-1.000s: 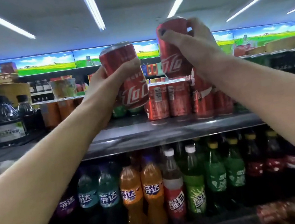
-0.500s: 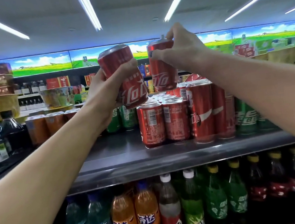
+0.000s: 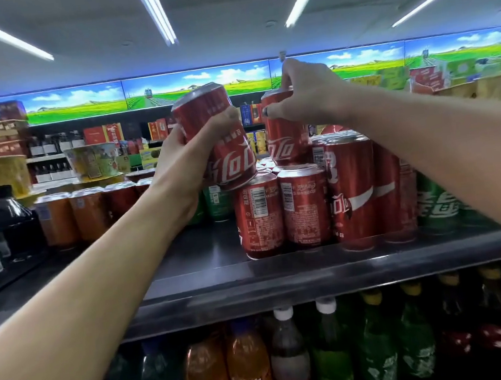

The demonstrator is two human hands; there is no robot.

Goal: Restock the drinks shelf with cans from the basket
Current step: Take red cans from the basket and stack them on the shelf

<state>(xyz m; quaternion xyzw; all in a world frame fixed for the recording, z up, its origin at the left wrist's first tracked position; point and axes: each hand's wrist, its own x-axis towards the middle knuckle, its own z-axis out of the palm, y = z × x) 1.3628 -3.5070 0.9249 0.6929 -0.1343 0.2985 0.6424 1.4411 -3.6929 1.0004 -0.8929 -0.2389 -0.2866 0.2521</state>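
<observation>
Two red cans held up at the drinks shelf [image 3: 284, 275]

The left hand [image 3: 184, 166], arm outstretched, wraps a tilted red can [image 3: 218, 137] above the shelf's short cans [image 3: 282, 208]. The right hand [image 3: 310, 95] reaches over and grips a second, upright can [image 3: 286, 142] by its top, low over those stocked cans.

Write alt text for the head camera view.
Two bare hands each hold a red cola can over a shop drinks shelf: the left hand grips a tilted can, the right hand lowers an upright can onto stacked red cans.
</observation>
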